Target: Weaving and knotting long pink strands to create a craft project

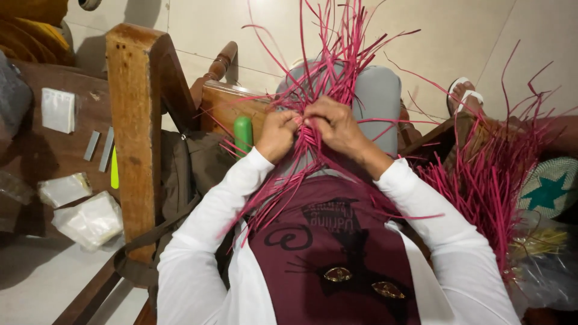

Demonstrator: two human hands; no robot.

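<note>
The floor was pale glossy tile (421,36), and the person sat above it on a dark wooden seat with a thick worn wooden armrest (135,132) at their left side. Across the lap, over grey trousers (379,96), lay a bundle of thin stiff magenta strips (328,78), fanned out past the knees with loose ends trailing back over the maroon printed shirt (337,253). Resting the strips on the thighs seemingly kept them flat and steady where they crossed.

The left hand (278,133) and the right hand (336,125) met at that crossing, nearly touching each other. Both sets of fingers were pinched shut on the strips, apparently to keep the crossed part from springing loose, since the free ends splayed stiffly.

Just beside the left hand stood a rounded green plastic handle (243,133), tucked against the seat within reach. A second heap of loose magenta strips (494,180) lay at the right, near a round woven mat with a teal star (549,191). On the wooden bench (36,150) at the far left lay small clear plastic packets (90,219).
</note>
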